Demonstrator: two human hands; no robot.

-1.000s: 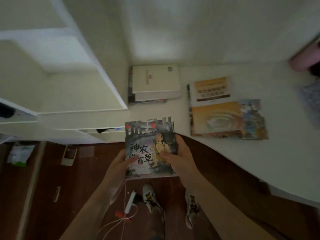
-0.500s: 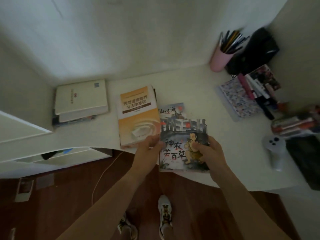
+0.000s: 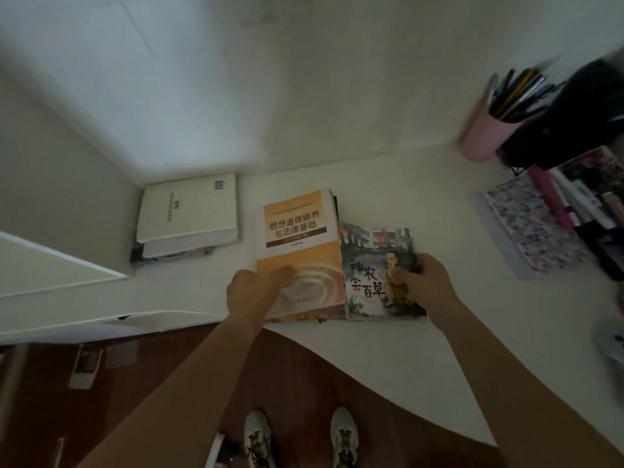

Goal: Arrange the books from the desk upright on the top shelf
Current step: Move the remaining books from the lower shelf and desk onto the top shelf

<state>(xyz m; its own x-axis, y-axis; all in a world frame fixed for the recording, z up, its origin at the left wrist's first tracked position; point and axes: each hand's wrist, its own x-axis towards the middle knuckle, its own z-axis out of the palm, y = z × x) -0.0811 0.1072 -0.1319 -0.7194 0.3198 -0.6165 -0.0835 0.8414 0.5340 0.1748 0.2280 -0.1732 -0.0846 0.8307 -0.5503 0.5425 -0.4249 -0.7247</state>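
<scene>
My right hand [image 3: 423,282] grips the right edge of a thin illustrated book [image 3: 371,265], thumb on its cover, at the front of the white desk [image 3: 388,359]. Beside it lies an orange and white textbook [image 3: 297,244] on top of other books. My left hand [image 3: 253,292] lies on the textbook's lower left corner, its fingers over the cover. A thick white book [image 3: 189,211] sits on a small stack in the desk's back left corner. Part of a white shelf unit [image 3: 50,265] shows at the left edge.
A pink pen cup [image 3: 486,133] with several pens stands at the back right next to a black object [image 3: 580,116]. A patterned notebook [image 3: 533,224] and clutter lie along the right. Below the desk edge are a wooden floor and my shoes [image 3: 341,437].
The view swung right from the shelf to the desk. The illustrated book came down from mid-air onto the desk beside the orange textbook. My left hand let go of it and moved onto the textbook.
</scene>
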